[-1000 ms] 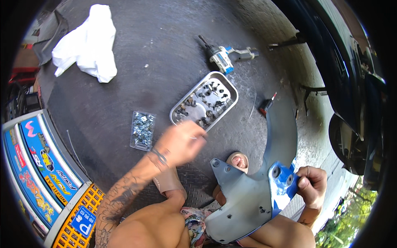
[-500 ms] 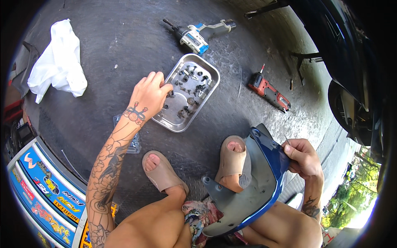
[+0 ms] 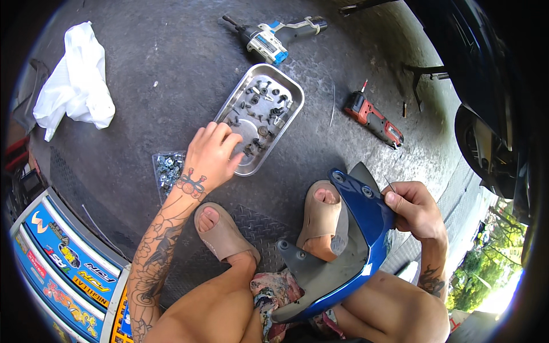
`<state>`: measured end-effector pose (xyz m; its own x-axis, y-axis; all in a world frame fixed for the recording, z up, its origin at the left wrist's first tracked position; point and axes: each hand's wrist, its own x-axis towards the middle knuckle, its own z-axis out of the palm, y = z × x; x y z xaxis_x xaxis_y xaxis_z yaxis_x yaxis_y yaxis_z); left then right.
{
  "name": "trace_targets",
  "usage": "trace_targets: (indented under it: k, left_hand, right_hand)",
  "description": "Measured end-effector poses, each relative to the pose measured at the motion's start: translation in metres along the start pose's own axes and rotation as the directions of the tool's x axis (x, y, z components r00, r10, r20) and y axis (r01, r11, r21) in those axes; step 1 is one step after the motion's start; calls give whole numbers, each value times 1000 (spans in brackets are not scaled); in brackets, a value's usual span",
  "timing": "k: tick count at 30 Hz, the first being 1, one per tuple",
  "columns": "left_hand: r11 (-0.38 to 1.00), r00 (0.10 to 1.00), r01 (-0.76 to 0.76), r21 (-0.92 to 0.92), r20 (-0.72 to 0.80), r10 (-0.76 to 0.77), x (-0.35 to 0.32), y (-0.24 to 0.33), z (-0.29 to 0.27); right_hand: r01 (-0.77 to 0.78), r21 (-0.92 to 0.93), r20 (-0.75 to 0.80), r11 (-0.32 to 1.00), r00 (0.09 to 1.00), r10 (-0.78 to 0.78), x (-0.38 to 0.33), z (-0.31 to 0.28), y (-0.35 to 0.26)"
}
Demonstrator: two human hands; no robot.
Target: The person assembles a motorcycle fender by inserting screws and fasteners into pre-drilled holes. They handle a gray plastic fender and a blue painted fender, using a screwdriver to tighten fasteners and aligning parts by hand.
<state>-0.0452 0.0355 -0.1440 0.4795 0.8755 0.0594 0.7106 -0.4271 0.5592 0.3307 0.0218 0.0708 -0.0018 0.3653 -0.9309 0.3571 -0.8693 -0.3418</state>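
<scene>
My left hand (image 3: 210, 155) hovers at the near left side of a metal tray (image 3: 297, 91), its thumb and fingers apart with nothing visible between them. Loose dark screws and clips (image 3: 280, 103) lie scattered in the tray. My right hand (image 3: 416, 209) is closed on the right edge of a curved blue fairing panel (image 3: 374, 234), thumb on top. A thin pointed sliver (image 3: 390, 184) sticks up beside that thumb; I cannot make out what it belongs to. The panel rests across my lap, its grey inner side showing and holes in its tabs.
Beyond the tray lies a white and blue power tool (image 3: 266, 44); a red and black one (image 3: 374, 121) lies to its right. A clear box of metal clips (image 3: 167, 171) sits by my left wrist. A white plastic bag (image 3: 77, 80), stickered cabinet (image 3: 63, 263) and dark vehicle (image 3: 486, 86) stand around.
My left hand has drawn back toward me from the tray's left rim, and its fingers have parted. More of the clip box shows. My right hand keeps its hold as the panel tilts slightly.
</scene>
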Motion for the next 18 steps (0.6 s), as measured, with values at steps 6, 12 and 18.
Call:
trace_targets:
  k: [6, 12, 18]
  left_hand:
    - [999, 996, 39, -24, -78, -41, 25, 11, 22]
    - [998, 999, -1, -60, -49, -2, 43, 11, 31]
    - [950, 977, 153, -271, -104, -187, 32, -3, 4]
  right_hand:
    - [-7, -100, -31, 995, 1000, 3, 1, 8, -5]
    - [87, -175, -9, 981, 996, -90, 4, 17, -8]
    - [172, -225, 47, 959, 985, -166, 8, 17, -11]
